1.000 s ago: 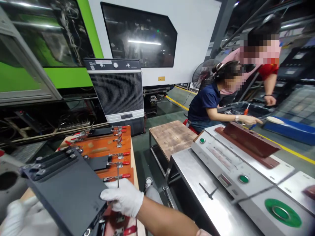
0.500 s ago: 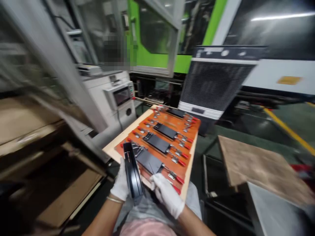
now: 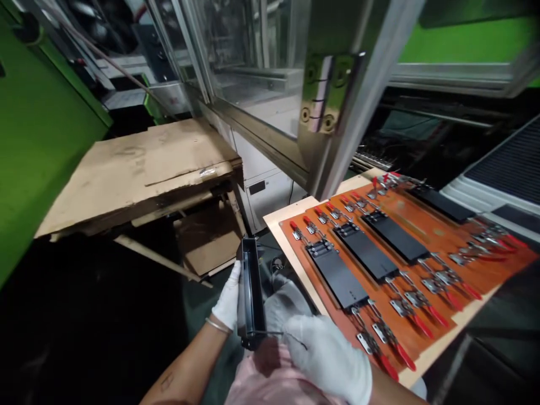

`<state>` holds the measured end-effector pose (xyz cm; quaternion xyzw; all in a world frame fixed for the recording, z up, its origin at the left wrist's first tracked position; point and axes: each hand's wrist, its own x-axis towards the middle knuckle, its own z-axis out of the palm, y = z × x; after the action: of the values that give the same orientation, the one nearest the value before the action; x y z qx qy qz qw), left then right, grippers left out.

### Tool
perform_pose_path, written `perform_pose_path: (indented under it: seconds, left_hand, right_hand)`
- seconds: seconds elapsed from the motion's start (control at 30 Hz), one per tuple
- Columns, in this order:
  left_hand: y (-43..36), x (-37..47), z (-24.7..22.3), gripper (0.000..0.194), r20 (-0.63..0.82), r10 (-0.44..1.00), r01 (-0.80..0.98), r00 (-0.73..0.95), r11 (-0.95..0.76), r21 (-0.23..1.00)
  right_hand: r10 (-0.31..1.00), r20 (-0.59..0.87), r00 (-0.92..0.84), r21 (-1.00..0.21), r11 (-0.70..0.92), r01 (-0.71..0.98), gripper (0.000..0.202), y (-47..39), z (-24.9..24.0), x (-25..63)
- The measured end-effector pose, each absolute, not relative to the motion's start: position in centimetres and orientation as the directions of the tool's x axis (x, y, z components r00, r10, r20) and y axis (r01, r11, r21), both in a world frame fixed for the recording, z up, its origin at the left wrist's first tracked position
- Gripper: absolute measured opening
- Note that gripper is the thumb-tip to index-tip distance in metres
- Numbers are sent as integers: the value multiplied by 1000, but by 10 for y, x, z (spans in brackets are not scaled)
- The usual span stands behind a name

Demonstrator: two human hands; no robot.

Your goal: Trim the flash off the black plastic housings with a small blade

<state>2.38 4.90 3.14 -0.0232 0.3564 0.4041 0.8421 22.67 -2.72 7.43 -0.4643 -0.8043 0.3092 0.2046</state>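
My left hand [image 3: 228, 301], in a white glove, is closed around the side of a long black box-like plastic part [image 3: 253, 287]. The part stands tilted upright over my lap, its hollow channel facing me. At its lower end my right hand [image 3: 324, 351], also gloved, is closed on a thin, dark, rod-like tool [image 3: 272, 333]. The tool reaches toward the part's bottom corner; whether it touches is hard to tell. To the right, several flat black plates [image 3: 337, 275] lie on an orange board [image 3: 405, 315], with red-handled toggle clamps [image 3: 388, 343] at their ends.
A cardboard-covered table [image 3: 143, 163] stands at the left. A metal-framed glass door [image 3: 270, 135] with a hinge juts in behind the board. A green machine panel [image 3: 34, 124] rises at far left, and a ribbed grey unit [image 3: 510, 163] stands at the right.
My view has turned left, so the board now lies at the right and the cardboard table shows. The black part has turned to show its hollow side, and my right hand has come to its lower end.
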Motion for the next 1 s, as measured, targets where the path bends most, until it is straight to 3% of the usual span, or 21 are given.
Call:
perform_pose_path:
  seconds: [0.2,0.3,0.43,0.6,0.83,1.0]
  left_hand:
    - [45,6,24,44,-532,673,-697,514,689,198]
    - [41,1,21,41,-474,710,-716,520,666,212]
    - [35,-2,20,37,-503,718,-711,482,656,255]
    - [37,-4,17,41,-488,704,-686,517,681,256]
    - [54,-13,18,49,-440,700,-662,562,700,268]
    - [50,-9,28,43,-452,719,-677,528,678,288]
  right_hand:
    - [832,44,-554,-718,412,561,23,7,78,215]
    - [848,34,-529,-638,426,641,27,25,79,212]
    - [857,101,-505,-517,479,709,27,57,85,211]
    - [900,102,-424,-515,412,752,30,80,101,208]
    - [675,-17,-737,-561,604,566,18,31,108,194]
    - [834,12,-551,-448,497,743,26,58,113,196]
